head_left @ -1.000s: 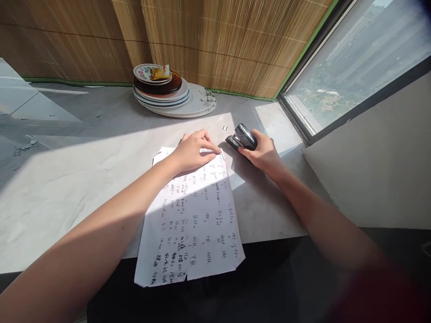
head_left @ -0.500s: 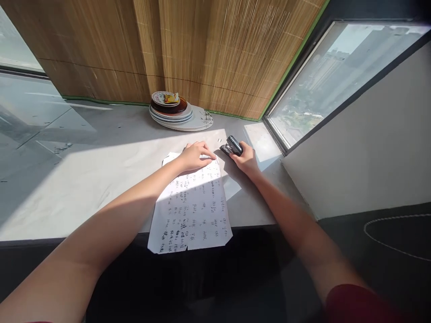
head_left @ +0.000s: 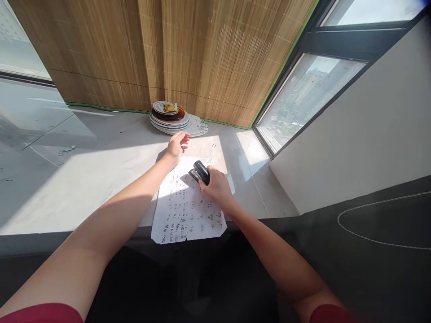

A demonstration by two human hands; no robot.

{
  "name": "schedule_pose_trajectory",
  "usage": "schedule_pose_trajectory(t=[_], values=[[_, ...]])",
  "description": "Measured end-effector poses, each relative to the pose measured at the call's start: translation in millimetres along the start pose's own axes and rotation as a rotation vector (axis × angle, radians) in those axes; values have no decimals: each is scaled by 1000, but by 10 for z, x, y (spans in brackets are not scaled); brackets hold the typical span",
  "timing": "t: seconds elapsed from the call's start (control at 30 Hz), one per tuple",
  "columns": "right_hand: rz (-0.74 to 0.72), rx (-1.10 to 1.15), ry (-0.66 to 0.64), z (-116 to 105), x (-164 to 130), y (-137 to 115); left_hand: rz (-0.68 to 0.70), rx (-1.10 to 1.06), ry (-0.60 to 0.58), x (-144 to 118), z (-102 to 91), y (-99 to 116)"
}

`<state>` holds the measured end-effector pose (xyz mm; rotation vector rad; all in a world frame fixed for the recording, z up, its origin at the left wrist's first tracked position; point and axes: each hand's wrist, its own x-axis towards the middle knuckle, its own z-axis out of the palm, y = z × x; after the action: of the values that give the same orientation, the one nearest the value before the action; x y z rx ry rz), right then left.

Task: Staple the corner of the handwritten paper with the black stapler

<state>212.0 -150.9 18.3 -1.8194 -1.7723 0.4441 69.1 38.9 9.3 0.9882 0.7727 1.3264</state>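
Observation:
My right hand [head_left: 217, 188] is wrapped round a black stapler [head_left: 202, 172], which is over the upper part of a handwritten sheet of paper [head_left: 188, 226]. The stapler's jaws point up and to the left. My left hand [head_left: 178, 146] is off the sheet, just past its upper left edge and in front of the stack of plates. Its fingers are loosely bent and apart, with nothing seen in them. The paper's bottom edge hangs over the front of the pale ledge [head_left: 111, 193].
A stack of plates [head_left: 170, 125], topped by a small yellow packet [head_left: 170, 107], stands at the back before a bamboo blind [head_left: 188, 54]. Two tiny staples [head_left: 213, 145] lie beyond the paper. On the right are a window [head_left: 303, 98] and a white wall [head_left: 353, 134].
My left hand has lifted off the paper's top edge and moved up and left toward the plates. My right hand has brought the stapler left, from beside the sheet to over it.

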Motion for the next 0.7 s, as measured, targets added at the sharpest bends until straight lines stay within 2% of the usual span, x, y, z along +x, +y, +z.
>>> schedule_pose_trajectory(t=[0.07, 0.17, 0.27, 0.33, 0.4, 0.47, 0.57, 0.7], values=[[21, -44, 5, -65, 15, 141, -10, -111, 15, -2, -1, 72], [71, -37, 17, -289, 61, 376, -71, -240, -23, -31, -4, 169], [81, 129, -78, -502, 162, 576, -163, -316, -105, -69, -19, 230], [76, 256, -8, -562, 276, 681, -198, -351, -151, -85, -33, 252], [14, 258, 161, -538, 433, 756, -207, -381, -168, -89, -53, 267], [-106, 162, 231, -450, 622, 796, -197, -411, -173, -82, -78, 281], [-225, 41, 168, -271, 921, 800, -177, -451, -191, -63, -129, 309], [-177, -149, 118, -58, 1210, 756, -183, -466, -179, -47, -202, 362]])
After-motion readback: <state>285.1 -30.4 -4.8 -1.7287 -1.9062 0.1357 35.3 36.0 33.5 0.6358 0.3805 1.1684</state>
